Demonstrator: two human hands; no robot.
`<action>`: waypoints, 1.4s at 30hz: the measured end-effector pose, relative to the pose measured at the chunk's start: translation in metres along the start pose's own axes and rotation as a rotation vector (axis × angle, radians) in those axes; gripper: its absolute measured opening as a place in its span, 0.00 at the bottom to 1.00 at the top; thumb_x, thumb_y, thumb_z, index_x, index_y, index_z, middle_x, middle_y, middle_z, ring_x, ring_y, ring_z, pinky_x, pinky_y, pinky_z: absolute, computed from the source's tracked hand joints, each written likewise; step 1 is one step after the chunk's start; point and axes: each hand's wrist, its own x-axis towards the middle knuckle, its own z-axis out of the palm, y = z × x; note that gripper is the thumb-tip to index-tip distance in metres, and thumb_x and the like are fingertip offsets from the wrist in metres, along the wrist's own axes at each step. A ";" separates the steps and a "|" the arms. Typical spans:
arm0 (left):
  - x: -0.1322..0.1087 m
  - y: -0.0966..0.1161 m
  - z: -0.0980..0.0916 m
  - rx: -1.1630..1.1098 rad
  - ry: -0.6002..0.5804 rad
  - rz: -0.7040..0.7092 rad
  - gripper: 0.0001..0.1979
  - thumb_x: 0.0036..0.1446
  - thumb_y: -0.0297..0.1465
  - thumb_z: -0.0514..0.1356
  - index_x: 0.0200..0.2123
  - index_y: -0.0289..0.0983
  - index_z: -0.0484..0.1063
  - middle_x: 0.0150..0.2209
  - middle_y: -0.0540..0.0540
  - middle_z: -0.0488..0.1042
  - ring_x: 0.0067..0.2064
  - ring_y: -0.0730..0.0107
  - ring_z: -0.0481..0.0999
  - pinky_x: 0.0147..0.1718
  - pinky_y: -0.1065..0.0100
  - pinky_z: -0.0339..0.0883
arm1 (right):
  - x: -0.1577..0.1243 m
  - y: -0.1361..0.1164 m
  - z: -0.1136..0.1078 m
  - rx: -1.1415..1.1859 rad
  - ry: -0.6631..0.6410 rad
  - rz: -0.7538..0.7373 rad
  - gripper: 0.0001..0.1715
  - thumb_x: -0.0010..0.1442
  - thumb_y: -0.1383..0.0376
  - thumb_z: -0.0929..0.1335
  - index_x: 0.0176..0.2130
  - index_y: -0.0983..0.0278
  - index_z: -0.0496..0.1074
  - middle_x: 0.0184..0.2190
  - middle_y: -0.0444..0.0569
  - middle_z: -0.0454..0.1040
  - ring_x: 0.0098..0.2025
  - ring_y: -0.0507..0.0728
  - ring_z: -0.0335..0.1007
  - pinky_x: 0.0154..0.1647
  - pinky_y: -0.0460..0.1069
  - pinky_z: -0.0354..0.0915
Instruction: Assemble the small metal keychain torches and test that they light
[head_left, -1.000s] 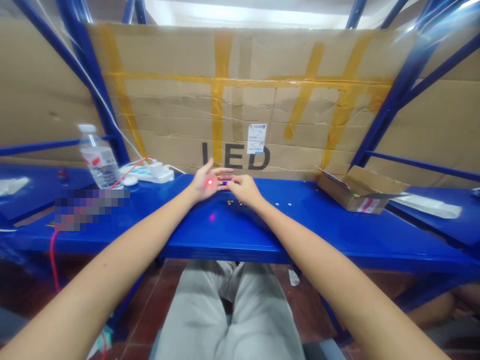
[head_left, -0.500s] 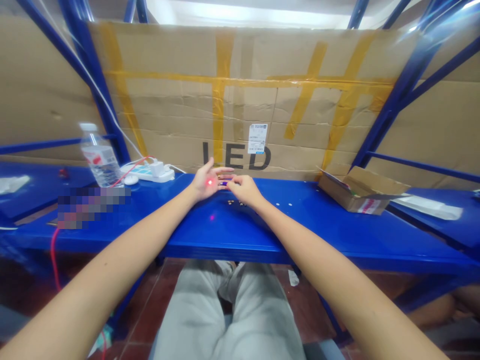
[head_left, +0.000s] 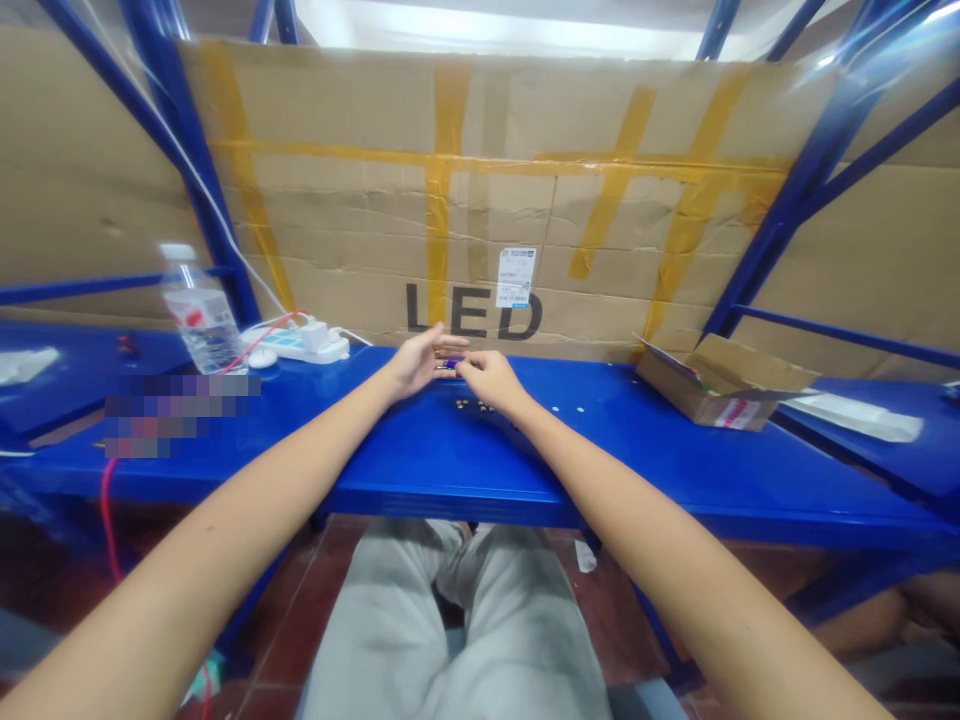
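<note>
My right hand [head_left: 491,382] is closed in a pinch around a small purple laser pointer [head_left: 448,366], whose end sticks out to the left. Facing it is my left hand [head_left: 418,362], open with the fingers stretched out and the palm turned toward the pointer. The pointer lies in front of the left fingers; whether they touch it I cannot tell. Below the hands, several small shiny button cells [head_left: 486,407] lie on the blue table [head_left: 450,470]. Two small white discs [head_left: 568,410] are to the right of my right wrist.
An open cardboard box [head_left: 724,385] stands at the right. On the left are a water bottle [head_left: 201,320], a white power strip [head_left: 304,343] and a red cable [head_left: 110,515]. A large cardboard sheet [head_left: 360,230] with tape closes off the back between blue frame posts.
The red light spot on my left palm and the one on the table are gone. My left hand has turned slightly, and its thumb has shifted right. My right hand keeps hold of the pointer.
</note>
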 end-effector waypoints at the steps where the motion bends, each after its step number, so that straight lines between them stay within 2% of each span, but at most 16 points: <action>1: 0.001 -0.002 0.000 0.094 0.033 0.023 0.24 0.52 0.50 0.66 0.39 0.33 0.79 0.37 0.39 0.79 0.40 0.59 0.77 0.39 0.62 0.69 | 0.001 0.002 0.000 -0.001 -0.017 -0.008 0.17 0.59 0.62 0.64 0.23 0.66 0.73 0.22 0.44 0.72 0.28 0.53 0.65 0.32 0.46 0.58; 3: 0.001 -0.005 0.001 0.277 0.070 0.080 0.18 0.49 0.42 0.71 0.35 0.33 0.79 0.31 0.43 0.78 0.35 0.64 0.75 0.36 0.64 0.67 | 0.002 0.006 -0.001 0.012 -0.060 -0.032 0.17 0.62 0.62 0.64 0.28 0.66 0.77 0.26 0.45 0.76 0.31 0.54 0.68 0.35 0.46 0.59; 5: 0.001 -0.007 0.000 0.388 0.070 0.123 0.15 0.49 0.40 0.70 0.33 0.33 0.79 0.28 0.45 0.77 0.32 0.66 0.73 0.34 0.64 0.66 | 0.003 0.010 -0.002 0.004 -0.095 -0.037 0.15 0.63 0.62 0.64 0.33 0.65 0.79 0.31 0.46 0.79 0.34 0.54 0.71 0.38 0.47 0.61; 9: 0.003 -0.006 -0.006 0.481 0.066 0.152 0.12 0.49 0.37 0.70 0.32 0.34 0.79 0.28 0.45 0.77 0.30 0.67 0.73 0.33 0.64 0.65 | 0.007 0.014 -0.008 -0.075 -0.055 0.069 0.14 0.62 0.58 0.69 0.38 0.68 0.77 0.34 0.51 0.79 0.36 0.56 0.72 0.39 0.48 0.63; 12: 0.003 -0.004 -0.010 0.523 0.075 0.174 0.09 0.47 0.33 0.71 0.30 0.34 0.78 0.28 0.46 0.76 0.31 0.68 0.72 0.34 0.64 0.65 | 0.010 0.016 -0.014 -0.041 -0.053 0.116 0.15 0.60 0.61 0.70 0.44 0.68 0.74 0.36 0.51 0.78 0.36 0.55 0.72 0.39 0.48 0.65; 15: 0.001 -0.004 -0.009 0.518 0.047 0.147 0.10 0.49 0.35 0.70 0.32 0.34 0.79 0.29 0.45 0.77 0.30 0.68 0.71 0.33 0.64 0.64 | 0.010 0.017 -0.019 -0.026 -0.024 0.097 0.07 0.61 0.65 0.70 0.38 0.67 0.73 0.35 0.49 0.77 0.37 0.54 0.72 0.41 0.48 0.65; 17: 0.000 -0.005 -0.007 0.515 -0.012 0.125 0.12 0.49 0.35 0.70 0.36 0.34 0.79 0.31 0.44 0.78 0.31 0.68 0.72 0.33 0.64 0.65 | 0.010 0.016 -0.020 0.006 -0.011 0.105 0.06 0.62 0.65 0.68 0.35 0.67 0.71 0.31 0.47 0.76 0.35 0.53 0.71 0.40 0.48 0.65; 19: 0.000 -0.006 -0.006 0.513 -0.050 0.120 0.13 0.47 0.34 0.71 0.36 0.34 0.78 0.31 0.45 0.78 0.31 0.67 0.73 0.33 0.63 0.65 | 0.010 0.017 -0.019 0.063 -0.034 0.147 0.06 0.63 0.65 0.67 0.35 0.66 0.70 0.26 0.44 0.74 0.29 0.52 0.70 0.36 0.48 0.65; 22: 0.003 -0.009 -0.008 0.529 -0.033 0.135 0.11 0.45 0.33 0.71 0.33 0.35 0.77 0.27 0.46 0.76 0.31 0.66 0.73 0.34 0.62 0.66 | 0.010 0.021 -0.017 0.104 -0.090 0.195 0.06 0.64 0.65 0.67 0.40 0.66 0.69 0.24 0.43 0.73 0.25 0.51 0.68 0.31 0.47 0.64; 26: 0.007 -0.013 -0.015 0.685 0.026 0.206 0.09 0.45 0.32 0.70 0.30 0.36 0.76 0.28 0.47 0.77 0.32 0.64 0.74 0.37 0.62 0.65 | 0.013 0.030 -0.018 -0.127 -0.123 0.094 0.12 0.60 0.69 0.70 0.46 0.66 0.70 0.35 0.50 0.79 0.34 0.54 0.73 0.38 0.48 0.65; 29: 0.006 -0.016 -0.020 0.846 0.050 0.246 0.05 0.47 0.31 0.68 0.29 0.37 0.76 0.28 0.47 0.76 0.32 0.63 0.72 0.37 0.62 0.63 | 0.017 0.032 -0.018 -0.360 -0.163 -0.017 0.11 0.58 0.71 0.71 0.43 0.65 0.74 0.42 0.54 0.79 0.41 0.58 0.73 0.41 0.48 0.63; 35: 0.007 -0.025 -0.028 1.005 0.025 0.273 0.03 0.47 0.29 0.68 0.28 0.40 0.77 0.26 0.47 0.74 0.31 0.61 0.70 0.37 0.62 0.62 | 0.024 0.028 -0.010 -0.596 -0.264 -0.049 0.05 0.57 0.70 0.71 0.36 0.63 0.77 0.37 0.55 0.79 0.39 0.60 0.71 0.41 0.50 0.60; 42: 0.015 -0.032 -0.028 1.208 0.026 0.351 0.04 0.48 0.31 0.67 0.26 0.40 0.75 0.29 0.43 0.74 0.32 0.57 0.72 0.38 0.61 0.63 | 0.022 0.026 -0.011 -0.709 -0.224 -0.073 0.05 0.57 0.70 0.72 0.34 0.66 0.82 0.39 0.63 0.78 0.47 0.68 0.68 0.46 0.56 0.61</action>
